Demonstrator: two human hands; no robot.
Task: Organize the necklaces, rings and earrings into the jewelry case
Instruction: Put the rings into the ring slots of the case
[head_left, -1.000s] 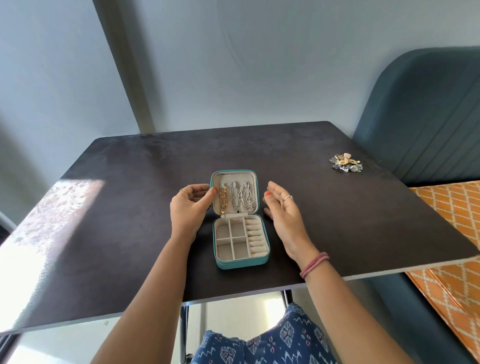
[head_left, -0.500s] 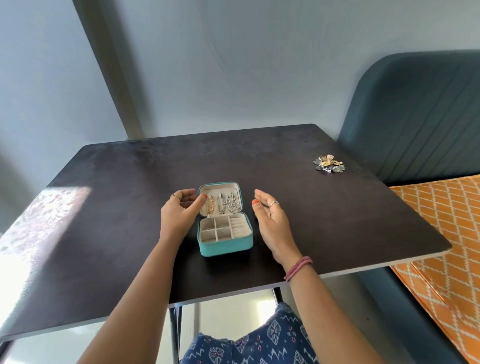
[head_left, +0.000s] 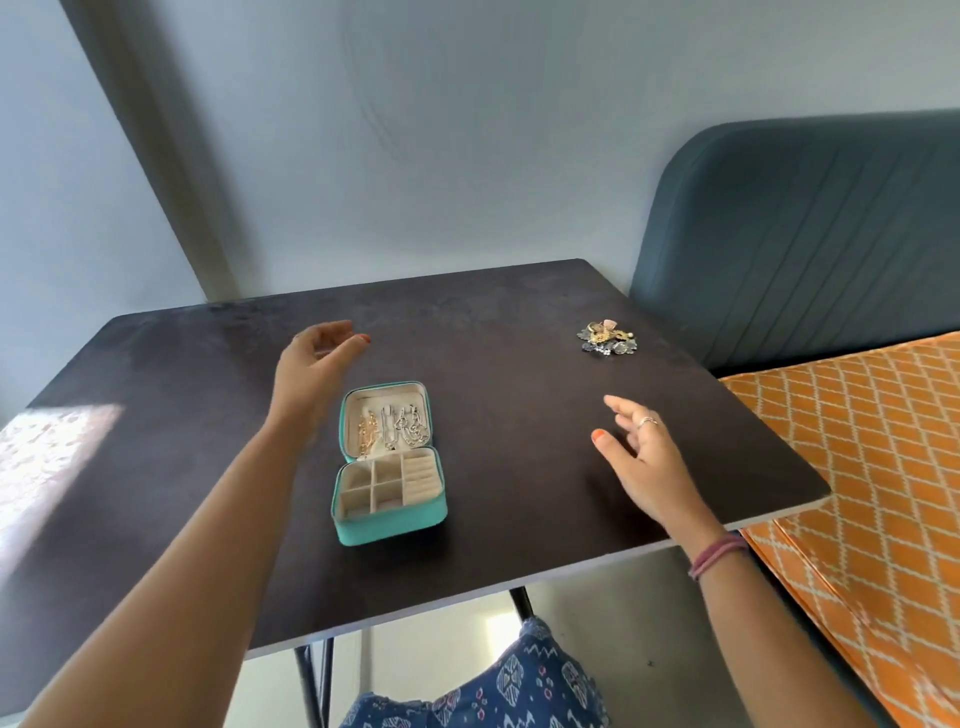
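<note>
A teal jewelry case (head_left: 390, 525) lies open on the dark table (head_left: 519, 415). Gold and silver necklaces (head_left: 392, 427) hang inside its raised lid; the cream compartments and ring rolls of the base look bare. A small pile of rings and earrings (head_left: 607, 339) sits at the table's far right. My left hand (head_left: 317, 366) hovers above and left of the case, fingers loosely curled, holding nothing. My right hand (head_left: 641, 452) hovers to the right of the case, between it and the pile, fingers spread and relaxed.
A blue upholstered bench back (head_left: 810, 228) stands to the right of the table, with an orange patterned cushion (head_left: 872, 467) beside the table's right edge. A pale wall rises behind. A bright sunlit patch (head_left: 47, 457) lies on the table's left part.
Both hands have let go of the case lid and moved away: the left one up and back, the right one out to the right. The lid stays raised.
</note>
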